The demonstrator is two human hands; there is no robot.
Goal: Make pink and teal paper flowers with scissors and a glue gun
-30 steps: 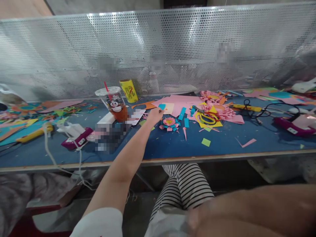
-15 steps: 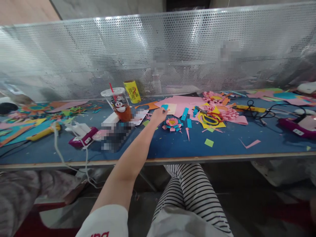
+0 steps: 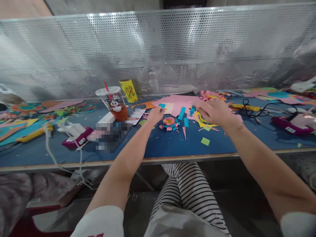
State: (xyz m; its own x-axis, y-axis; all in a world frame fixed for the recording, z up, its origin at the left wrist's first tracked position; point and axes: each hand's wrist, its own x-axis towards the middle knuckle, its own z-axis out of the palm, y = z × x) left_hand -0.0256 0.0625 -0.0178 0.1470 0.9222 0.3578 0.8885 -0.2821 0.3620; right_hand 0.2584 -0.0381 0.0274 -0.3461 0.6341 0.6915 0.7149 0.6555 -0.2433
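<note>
My left hand (image 3: pixel 156 115) rests on the table with its fingers closed. What they pinch, if anything, is too small to make out. Just past its fingertips lie a blue paper piece (image 3: pixel 162 106) and a cream paper square (image 3: pixel 169 108). A pink and blue paper flower (image 3: pixel 169 122) sits to the right of this hand. My right hand (image 3: pixel 214 113) hovers palm down, fingers stretched apart, over a yellow sheet (image 3: pixel 201 123). It covers the scissors seen there earlier. Blue paper strips (image 3: pixel 182 113) lie between the two hands.
A plastic cup (image 3: pixel 115 104) with a red straw and a yellow carton (image 3: pixel 128 91) stand at the back left. Purple power strips (image 3: pixel 77 138) with cords and yellow-handled tools (image 3: pixel 245 107) lie on both sides. A perforated metal screen (image 3: pixel 158 49) borders the table's rear.
My right hand has come in from the right and now covers the scissors and pink paper fringes. My left hand stays by the blue and cream papers. The whole view has shifted slightly.
</note>
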